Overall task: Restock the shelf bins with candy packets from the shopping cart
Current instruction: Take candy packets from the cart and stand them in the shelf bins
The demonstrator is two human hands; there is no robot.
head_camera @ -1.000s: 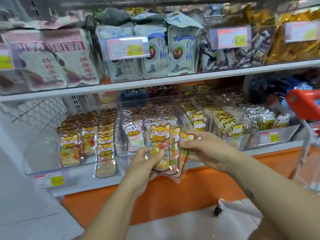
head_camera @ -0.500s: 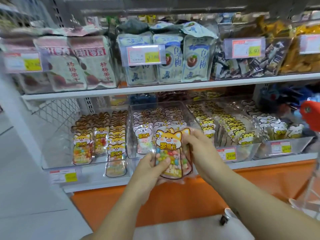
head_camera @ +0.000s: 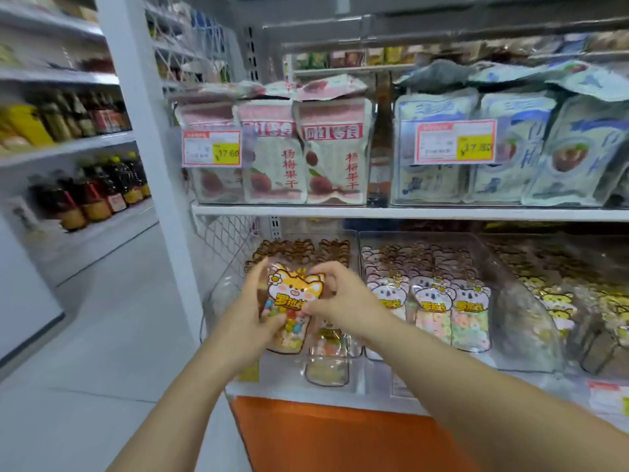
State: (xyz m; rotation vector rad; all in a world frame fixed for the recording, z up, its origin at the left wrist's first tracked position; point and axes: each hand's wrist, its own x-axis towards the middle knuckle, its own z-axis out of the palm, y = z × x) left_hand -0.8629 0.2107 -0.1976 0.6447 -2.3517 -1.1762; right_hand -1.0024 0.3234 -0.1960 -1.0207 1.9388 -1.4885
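Left hand [head_camera: 250,315] and right hand [head_camera: 340,301] pinch the candy packet [head_camera: 289,296]. Keep it upright and drop it squarely into the bin [head_camera: 218,301].

The candy packet [head_camera: 289,296] shows an orange-and-white fox above multicoloured sweets. Right of it, koala packets [head_camera: 432,303] hold pastel candy; below it, the shelf base [head_camera: 340,437] is orange.

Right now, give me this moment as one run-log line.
phase: stocking | left hand: holds orange fox-print candy packet | right hand: pinches same packet | position: at leftmost clear plastic bin
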